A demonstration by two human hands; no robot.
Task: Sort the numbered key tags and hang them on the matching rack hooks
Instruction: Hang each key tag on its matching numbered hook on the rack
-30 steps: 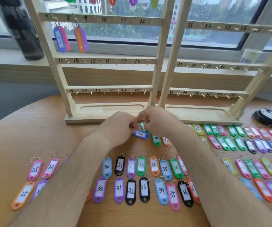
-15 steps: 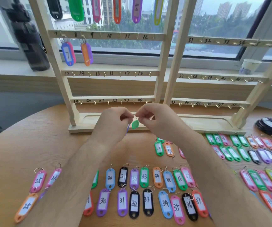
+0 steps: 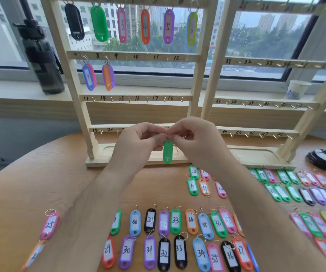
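Observation:
A green key tag [image 3: 167, 152] hangs by its metal ring in front of the wooden rack [image 3: 134, 55]. My left hand [image 3: 138, 142] and my right hand [image 3: 195, 140] both pinch that ring from either side, fingertips meeting above the tag. The tag's back faces me, so its number is hidden. On the rack, tags hang from the top-row hooks, and pairs hang at hook 7 [image 3: 89, 76] and hook 8 [image 3: 108, 76]. Hooks from 9 onward are bare. Several numbered tags lie in rows on the table [image 3: 40, 183], such as 10 [image 3: 193, 171] and 33 [image 3: 175, 220].
A second rack section [image 3: 266, 104] with hooks 31 to 48 stands on the right. A dark water bottle [image 3: 40, 55] and a paper cup [image 3: 296, 89] sit on the windowsill. A black coil [image 3: 325, 159] lies at the table's right edge.
Both hands lifted the green tag off the table up to the rack's lowest rail. The tag now hangs upright from its ring. My view tilted upward.

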